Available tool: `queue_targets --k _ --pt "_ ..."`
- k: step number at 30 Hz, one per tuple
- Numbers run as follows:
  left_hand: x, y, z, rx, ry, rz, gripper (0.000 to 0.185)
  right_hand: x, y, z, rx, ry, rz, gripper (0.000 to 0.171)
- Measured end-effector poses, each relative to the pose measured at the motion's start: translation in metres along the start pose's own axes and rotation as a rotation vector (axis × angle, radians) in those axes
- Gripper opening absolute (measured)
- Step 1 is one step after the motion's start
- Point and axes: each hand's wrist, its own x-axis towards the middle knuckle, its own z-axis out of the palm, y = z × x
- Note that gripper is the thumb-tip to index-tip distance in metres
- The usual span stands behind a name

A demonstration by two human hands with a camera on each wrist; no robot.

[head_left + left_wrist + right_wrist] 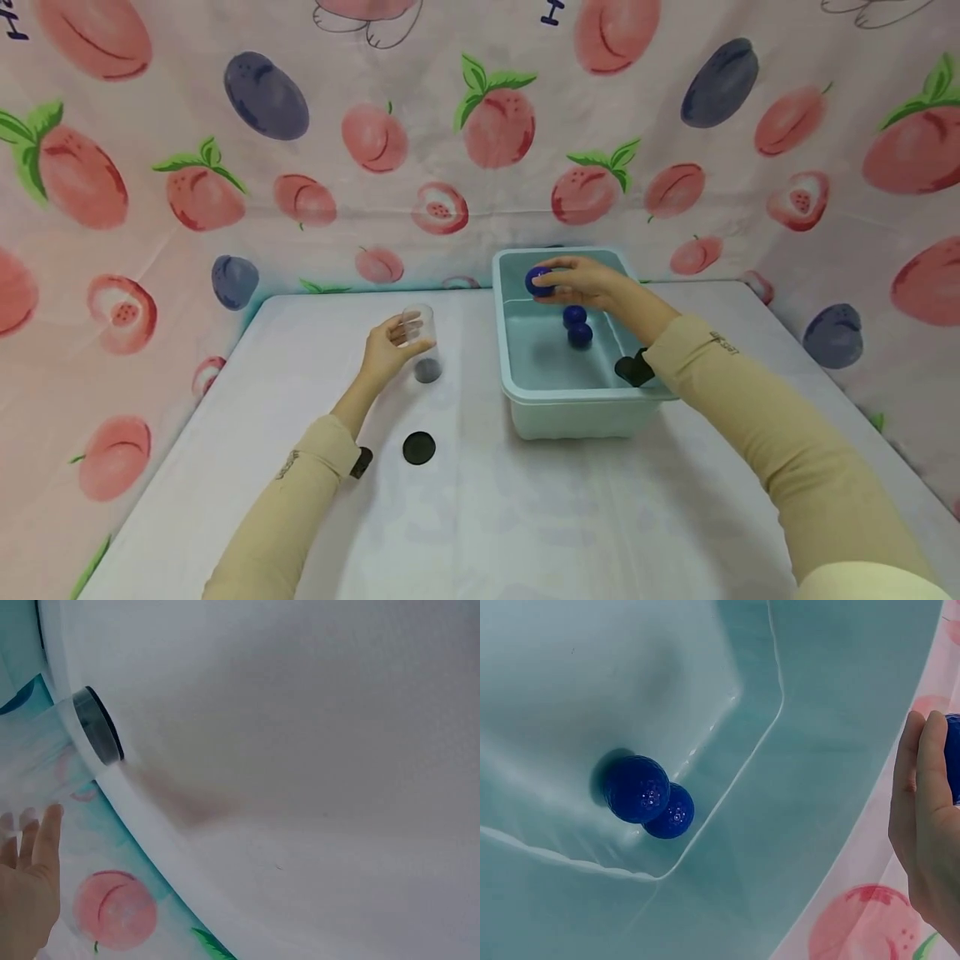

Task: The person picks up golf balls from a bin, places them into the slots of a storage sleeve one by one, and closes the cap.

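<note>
My left hand point(385, 348) grips a clear plastic cylinder point(427, 369) with a dark base, fingers on one side and thumb across the front. The left wrist view shows that base point(97, 727) just over the white tabletop, the cylinder tilted. Over the back of a light-blue plastic tub point(517, 393), my right hand point(581, 281) pinches a blue golf ball point(537, 282) with its fingertips. Two more dimpled blue golf balls point(636, 789) lie side by side on the tub floor. The right wrist view catches only the edge of the held ball point(952, 757).
A round black lid point(419, 448) lies flat on the white table point(480, 525), in front of the cylinder. The tub stands right of the cylinder, near the table's back edge. A fruit-printed cloth point(450, 108) hangs behind and around the table. Small black devices point(362, 462) sit at both wrists.
</note>
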Motion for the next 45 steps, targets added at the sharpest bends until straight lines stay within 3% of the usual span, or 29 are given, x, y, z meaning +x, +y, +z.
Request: queue_targets --k 14,20,27,32,36,45 --pt "-0.002 0.027 0.018 0.141 -0.017 0.025 0.059 -0.001 -0.001 -0.003 0.025 -0.027 -0.002 0.049" --pt "-0.001 0.04 0.028 0.176 -0.023 0.063 0.057 -0.006 -0.006 -0.004 0.005 -0.044 -0.014 0.043" --pt "-0.002 0.053 0.03 0.198 -0.055 0.164 0.056 -0.011 -0.009 0.001 -0.051 -0.077 -0.016 0.047" --pt "-0.001 0.064 0.031 0.234 -0.08 0.197 0.057 -0.014 -0.009 0.003 -0.045 -0.095 -0.025 0.045" --pt "-0.001 0.07 0.031 0.24 -0.09 0.191 0.057 -0.015 -0.011 0.004 -0.03 -0.101 -0.027 0.043" --pt "0.002 0.075 0.037 0.212 -0.145 0.163 0.058 -0.013 -0.017 0.015 -0.128 -0.113 0.01 0.05"
